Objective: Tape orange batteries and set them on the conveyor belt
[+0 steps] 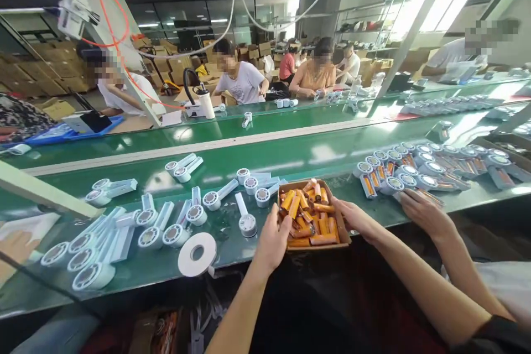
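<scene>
While your left hand (271, 240) holds one side of the cardboard box (341, 227), your right hand (357, 218) holds the opposite side, so the box is between them at the near edge of the green table (228, 246). Your fingers are closed on both walls of the box, but how far they go under it, I cannot tell. The box is open at the top and is filled with orange cylinders (294, 207), which lie in different directions, some upon others. To the left of it, one pale blue device (248, 224) lies with its round head toward you, and farther left there is a white roll (186, 263) near the table's edge. More devices of similar shape are spread on the left part of the table. On your right, a co-worker's hand (423, 213) is at a dense group of devices (431, 168), several of which show orange parts in their handles.
</scene>
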